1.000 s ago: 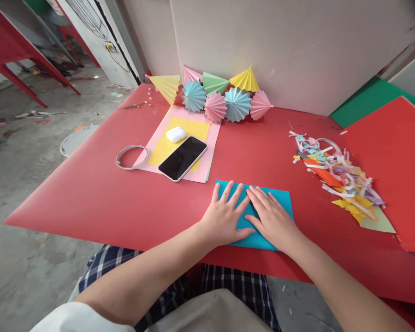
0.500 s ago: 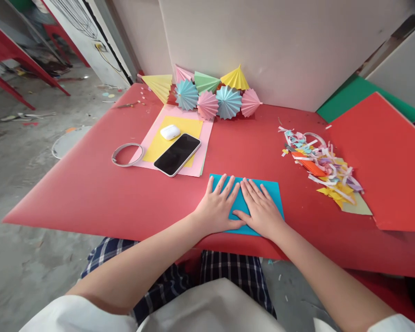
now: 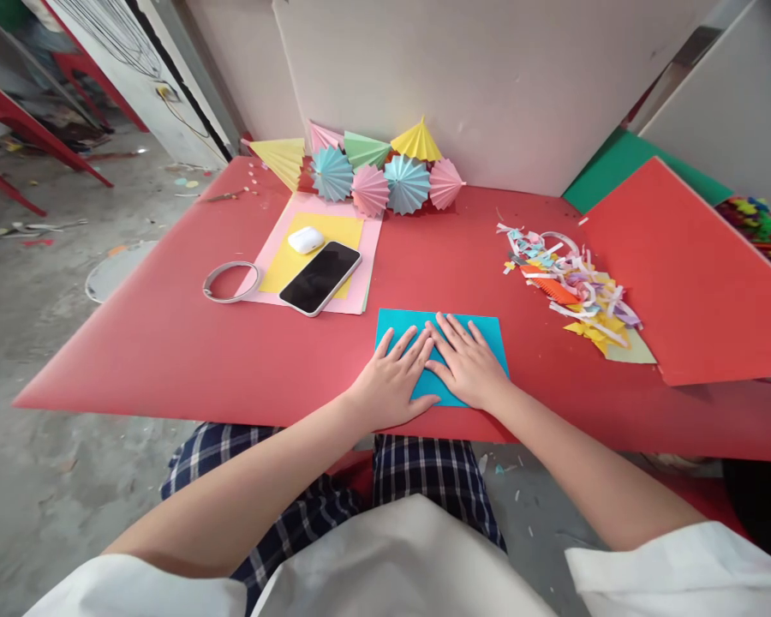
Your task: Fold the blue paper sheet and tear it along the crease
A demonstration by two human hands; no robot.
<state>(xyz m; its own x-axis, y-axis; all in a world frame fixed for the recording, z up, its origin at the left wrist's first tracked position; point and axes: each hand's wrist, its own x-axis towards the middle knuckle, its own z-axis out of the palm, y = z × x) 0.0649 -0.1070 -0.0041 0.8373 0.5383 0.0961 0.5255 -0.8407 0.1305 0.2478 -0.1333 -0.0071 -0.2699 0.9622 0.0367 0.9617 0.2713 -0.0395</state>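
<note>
A blue sheet of paper (image 3: 403, 319) lies flat near the front edge of the red table. My left hand (image 3: 395, 377) rests on its left part, palm down and fingers spread. On the right part of the sheet my right hand (image 3: 466, 364) lies flat too, fingers apart, its fingertips close to the left hand's. Much of the paper's middle is hidden under both hands. I cannot tell whether the sheet is folded.
A phone (image 3: 321, 278) and a white earbud case (image 3: 306, 240) lie on pink and yellow paper (image 3: 283, 274), beside a pale ring-shaped band (image 3: 230, 298). Several pleated paper umbrellas (image 3: 407, 183) stand along the wall. Paper scraps (image 3: 578, 287) and a large red board (image 3: 713, 283) are at right.
Both hands stay flat on the blue paper; the right hand now reaches slightly further up the sheet than the left. The whole view has shifted a little.
</note>
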